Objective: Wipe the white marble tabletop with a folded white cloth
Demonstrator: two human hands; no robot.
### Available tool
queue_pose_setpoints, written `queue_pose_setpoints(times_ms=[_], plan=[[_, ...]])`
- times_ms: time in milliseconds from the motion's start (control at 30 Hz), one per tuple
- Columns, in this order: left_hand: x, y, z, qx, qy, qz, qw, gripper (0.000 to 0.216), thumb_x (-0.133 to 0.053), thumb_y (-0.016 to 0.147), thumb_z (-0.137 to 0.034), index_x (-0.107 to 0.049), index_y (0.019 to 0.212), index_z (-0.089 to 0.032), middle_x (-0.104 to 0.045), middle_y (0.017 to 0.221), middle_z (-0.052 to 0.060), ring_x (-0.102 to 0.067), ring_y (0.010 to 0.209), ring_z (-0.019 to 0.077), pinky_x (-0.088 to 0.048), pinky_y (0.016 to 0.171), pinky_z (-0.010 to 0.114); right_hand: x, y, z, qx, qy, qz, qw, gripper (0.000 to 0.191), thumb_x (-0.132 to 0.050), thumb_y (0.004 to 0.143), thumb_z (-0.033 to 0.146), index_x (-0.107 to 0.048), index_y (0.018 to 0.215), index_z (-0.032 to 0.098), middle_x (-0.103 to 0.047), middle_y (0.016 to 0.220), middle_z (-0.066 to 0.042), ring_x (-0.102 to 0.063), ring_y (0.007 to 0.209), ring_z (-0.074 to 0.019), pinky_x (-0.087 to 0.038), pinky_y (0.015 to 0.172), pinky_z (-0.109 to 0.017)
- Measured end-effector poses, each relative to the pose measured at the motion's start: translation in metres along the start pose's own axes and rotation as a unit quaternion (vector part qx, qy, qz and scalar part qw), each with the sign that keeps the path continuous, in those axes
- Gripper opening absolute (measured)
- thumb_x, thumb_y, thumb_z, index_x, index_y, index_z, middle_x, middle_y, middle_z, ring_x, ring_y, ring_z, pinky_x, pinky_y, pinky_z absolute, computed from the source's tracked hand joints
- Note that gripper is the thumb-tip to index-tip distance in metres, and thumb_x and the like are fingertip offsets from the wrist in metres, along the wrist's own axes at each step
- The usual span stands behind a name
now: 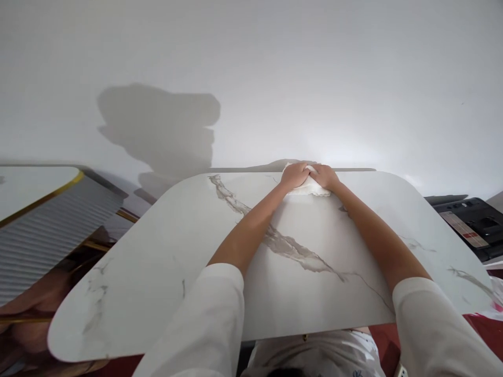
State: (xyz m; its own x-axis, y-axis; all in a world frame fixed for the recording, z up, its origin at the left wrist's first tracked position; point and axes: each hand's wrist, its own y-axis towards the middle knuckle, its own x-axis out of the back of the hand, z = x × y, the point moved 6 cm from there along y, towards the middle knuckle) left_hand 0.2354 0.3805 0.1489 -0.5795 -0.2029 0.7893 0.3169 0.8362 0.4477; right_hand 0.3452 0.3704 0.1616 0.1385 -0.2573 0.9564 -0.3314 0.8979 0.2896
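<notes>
Both arms reach forward over a white marble-patterned table [157, 251] with grey-brown veins. Near its far edge lies a crumpled white cloth [309, 189] with an uneven border. My left hand [295, 176] presses down on the cloth's left part, its fingers bent into the fabric. Close beside it, my right hand [324, 177] grips the right part, and the two hands touch or nearly touch at the middle. Some of the fingertips are hidden by the hands and the folds.
A white wall [314, 78] rises right behind the table. To the left stands a cabinet with a ribbed grey side [58, 230] and a gold-trimmed white top [35, 186]. A black appliance [475, 225] sits at the right, beyond the table's edge.
</notes>
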Motion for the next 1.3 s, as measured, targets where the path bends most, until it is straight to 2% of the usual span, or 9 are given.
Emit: queue_pose_setpoints(times_ms=[200, 333, 433, 533, 667, 867, 1033, 1167, 1300], plan=[[0.002, -0.005, -0.004, -0.022, 0.019, -0.015, 0.999, 0.028, -0.034, 0.089, -0.022, -0.061, 0.095, -0.02, -0.068, 0.104, 0.008, -0.061, 0.099, 0.0249, -0.043, 0.086, 0.036, -0.002, -0.004, 0.003, 0.016, -0.019, -0.004, 1.0, 0.042, -0.034, 0.098, 0.032, -0.057, 0.128, 0.012, -0.062, 0.129, -0.014, -0.055, 0.12, -0.0267, -0.037, 0.101, -0.037], [0.003, -0.023, -0.016, -0.046, 0.053, -0.013, 0.997, 0.028, -0.033, 0.09, -0.02, -0.057, 0.105, -0.017, -0.064, 0.11, 0.011, -0.056, 0.109, 0.0243, -0.04, 0.096, 0.036, -0.001, -0.019, 0.008, 0.042, -0.029, 0.002, 0.999, 0.05, -0.035, 0.097, 0.029, -0.042, 0.141, 0.006, -0.045, 0.147, -0.016, -0.036, 0.137, -0.0269, -0.026, 0.112, -0.04], [0.004, -0.044, -0.027, -0.066, 0.076, -0.017, 0.995, 0.034, -0.032, 0.091, -0.019, -0.052, 0.118, -0.013, -0.059, 0.122, 0.014, -0.051, 0.118, 0.0242, -0.035, 0.105, 0.037, 0.0, -0.04, 0.014, 0.055, -0.035, 0.021, 0.998, 0.055, -0.032, 0.097, 0.031, -0.035, 0.146, 0.006, -0.035, 0.153, -0.015, -0.027, 0.143, -0.0273, -0.021, 0.115, -0.043], [0.004, -0.069, -0.038, -0.069, 0.087, -0.024, 0.993, 0.039, -0.032, 0.091, -0.018, -0.048, 0.126, -0.01, -0.055, 0.13, 0.016, -0.046, 0.125, 0.0247, -0.031, 0.11, 0.039, 0.003, -0.067, 0.023, 0.066, -0.046, 0.033, 0.996, 0.057, -0.029, 0.097, 0.033, -0.033, 0.147, 0.005, -0.033, 0.154, -0.014, -0.026, 0.143, -0.028, -0.021, 0.116, -0.045], [0.007, -0.113, -0.059, -0.084, 0.098, -0.033, 0.991, 0.041, -0.032, 0.091, -0.019, -0.048, 0.128, -0.012, -0.056, 0.131, 0.014, -0.047, 0.126, 0.0244, -0.032, 0.11, 0.04, 0.009, -0.115, 0.043, 0.069, -0.055, 0.046, 0.995, 0.059, -0.027, 0.097, 0.034, -0.031, 0.148, 0.004, -0.032, 0.155, -0.016, -0.025, 0.144, -0.0291, -0.022, 0.116, -0.047], [0.019, -0.202, -0.096, -0.079, 0.111, -0.021, 0.99, 0.05, -0.031, 0.092, -0.025, -0.043, 0.136, -0.005, -0.048, 0.142, 0.019, -0.042, 0.133, 0.029, -0.031, 0.113, 0.046, 0.021, -0.204, 0.081, 0.067, -0.045, 0.048, 0.996, 0.06, -0.028, 0.096, 0.034, -0.032, 0.148, 0.004, -0.032, 0.154, -0.016, -0.024, 0.144, -0.0288, -0.021, 0.117, -0.047], [0.032, -0.267, -0.126, -0.067, 0.123, -0.036, 0.989, 0.051, -0.029, 0.093, -0.026, -0.042, 0.139, -0.007, -0.048, 0.143, 0.017, -0.042, 0.135, 0.0281, -0.033, 0.112, 0.046, 0.029, -0.263, 0.101, 0.099, -0.011, 0.038, 0.994, 0.061, -0.029, 0.096, 0.039, -0.033, 0.148, 0.007, -0.032, 0.154, -0.016, -0.024, 0.145, -0.0278, -0.022, 0.117, -0.05], [0.031, -0.292, -0.151, -0.047, 0.129, -0.073, 0.988, 0.05, -0.03, 0.093, -0.025, -0.044, 0.137, -0.005, -0.05, 0.141, 0.018, -0.044, 0.133, 0.0292, -0.034, 0.112, 0.045, 0.038, -0.29, 0.099, 0.124, 0.017, 0.04, 0.991, 0.059, -0.028, 0.098, 0.042, -0.03, 0.15, 0.014, -0.032, 0.155, -0.012, -0.024, 0.145, -0.0254, -0.022, 0.118, -0.049], [0.019, -0.293, -0.176, -0.02, 0.118, -0.088, 0.989, 0.051, -0.031, 0.093, -0.024, -0.043, 0.138, -0.003, -0.047, 0.143, 0.019, -0.041, 0.135, 0.0304, -0.032, 0.113, 0.045, 0.05, -0.307, 0.081, 0.122, 0.016, 0.051, 0.991, 0.059, -0.029, 0.098, 0.043, -0.029, 0.151, 0.015, -0.031, 0.156, -0.011, -0.023, 0.145, -0.0249, -0.024, 0.117, -0.048]])
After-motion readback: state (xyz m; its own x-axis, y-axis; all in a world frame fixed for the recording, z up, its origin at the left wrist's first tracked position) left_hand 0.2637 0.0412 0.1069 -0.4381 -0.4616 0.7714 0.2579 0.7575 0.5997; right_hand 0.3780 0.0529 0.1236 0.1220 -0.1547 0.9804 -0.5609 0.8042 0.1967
